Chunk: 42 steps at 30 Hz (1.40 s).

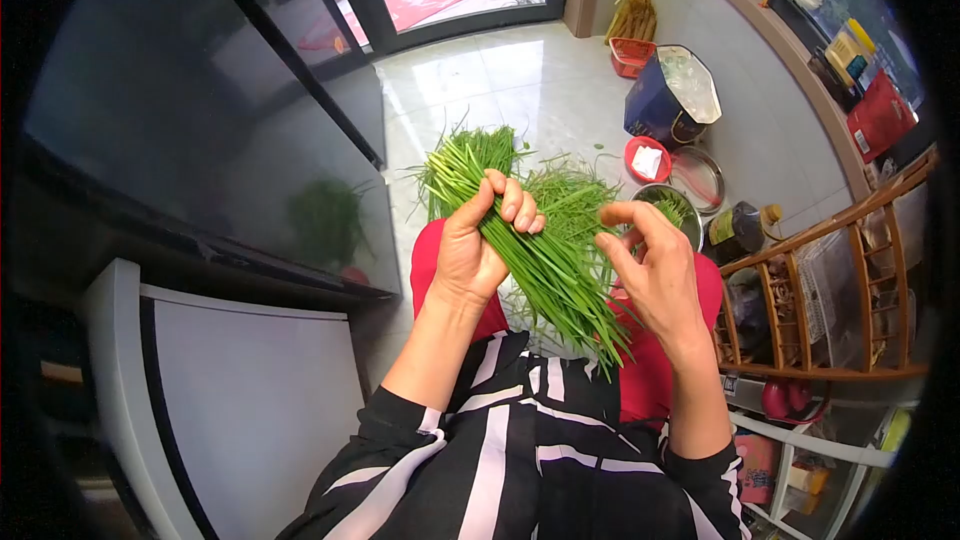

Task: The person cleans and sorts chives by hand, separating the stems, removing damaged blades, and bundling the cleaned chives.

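My left hand (478, 240) is wrapped round a thick bunch of long green stalks (545, 275), with the pale ends at the upper left and the leafy tips hanging toward my lap. To the right of the bunch, my right hand (650, 265) is raised with its thumb and forefinger apart; nothing can be made out between them. Behind the held bunch, a loose pile of greens (575, 195) lies on the floor. A metal bowl (697, 230) with green pieces in it stands beyond my right hand, partly hidden by it.
Right of the pile are a red bowl (634, 162) with something white, a round metal pan (716, 180), a dark blue bag (655, 105), a red basket (632, 68) and a dark bottle (735, 230). A wooden rack (790, 312) stands at the right, a white cabinet (260, 380) at the left.
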### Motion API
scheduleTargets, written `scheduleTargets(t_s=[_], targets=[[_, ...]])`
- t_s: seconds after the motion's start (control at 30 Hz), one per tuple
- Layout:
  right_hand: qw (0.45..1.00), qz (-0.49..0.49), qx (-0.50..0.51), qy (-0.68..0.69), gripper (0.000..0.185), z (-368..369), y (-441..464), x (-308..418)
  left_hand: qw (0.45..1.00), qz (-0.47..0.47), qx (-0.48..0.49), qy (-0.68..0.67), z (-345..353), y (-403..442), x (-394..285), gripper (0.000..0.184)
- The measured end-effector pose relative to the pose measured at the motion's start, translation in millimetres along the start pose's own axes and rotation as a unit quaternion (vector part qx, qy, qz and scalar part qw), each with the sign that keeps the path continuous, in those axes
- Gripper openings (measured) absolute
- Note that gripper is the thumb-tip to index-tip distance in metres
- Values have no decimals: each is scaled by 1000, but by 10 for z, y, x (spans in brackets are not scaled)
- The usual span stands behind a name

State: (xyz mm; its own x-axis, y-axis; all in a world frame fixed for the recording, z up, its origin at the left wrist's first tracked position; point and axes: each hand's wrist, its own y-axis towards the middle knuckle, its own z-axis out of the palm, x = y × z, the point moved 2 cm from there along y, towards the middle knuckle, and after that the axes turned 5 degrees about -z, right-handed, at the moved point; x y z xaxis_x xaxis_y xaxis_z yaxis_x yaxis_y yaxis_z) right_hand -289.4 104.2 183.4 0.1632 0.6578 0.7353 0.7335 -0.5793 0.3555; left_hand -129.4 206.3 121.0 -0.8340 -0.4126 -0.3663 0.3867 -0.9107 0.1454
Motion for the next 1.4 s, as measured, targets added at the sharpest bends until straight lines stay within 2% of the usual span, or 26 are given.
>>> scheduleTargets(t_s=[0.17,0.37,0.57,0.63,0.7,0.77,0.9,0.93,0.97,1.0,1.03,1.07,1.1,1.17,1.23,1.4], targets=[[996,-48,77,-27,17,89,-67,267,1000,2,-11,15,-25,16,42,18],[991,-88,63,-75,15,260,-86,199,999,0,-24,29,-11,-16,57,18],[998,20,54,31,12,279,-42,92,997,2,-50,59,-68,-36,86,19],[984,95,8,149,13,351,-50,-97,994,13,-95,59,-73,-53,110,23],[947,91,-64,300,15,400,-17,-256,992,17,-109,65,-77,-66,84,23],[948,176,-41,261,16,258,8,-260,990,21,-124,71,-83,-92,46,24],[974,161,-35,158,18,123,79,-339,993,-4,-86,84,-53,-99,69,18],[993,-8,-105,-52,20,89,118,-333,994,-5,-78,79,-36,-90,85,18],[935,-176,-167,-258,22,85,115,-284,994,-5,-78,79,-22,-88,98,18],[949,-181,-164,-200,19,73,119,-273,993,-3,-83,78,-9,-85,112,17],[949,-181,-164,-201,19,53,103,-175,993,0,-89,78,0,-80,123,16],[991,-75,-90,-70,15,56,76,-60,993,0,-89,77,9,-76,136,16],[997,35,-14,63,12,103,40,5,993,0,-90,72,20,-74,154,16],[997,-4,9,77,13,195,15,105,994,-3,-91,67,27,-67,189,15],[997,11,43,65,13,261,10,148,992,-1,-75,99,34,-71,210,15],[998,17,40,51,14,371,11,99,988,-8,-78,133,71,-91,227,16]])
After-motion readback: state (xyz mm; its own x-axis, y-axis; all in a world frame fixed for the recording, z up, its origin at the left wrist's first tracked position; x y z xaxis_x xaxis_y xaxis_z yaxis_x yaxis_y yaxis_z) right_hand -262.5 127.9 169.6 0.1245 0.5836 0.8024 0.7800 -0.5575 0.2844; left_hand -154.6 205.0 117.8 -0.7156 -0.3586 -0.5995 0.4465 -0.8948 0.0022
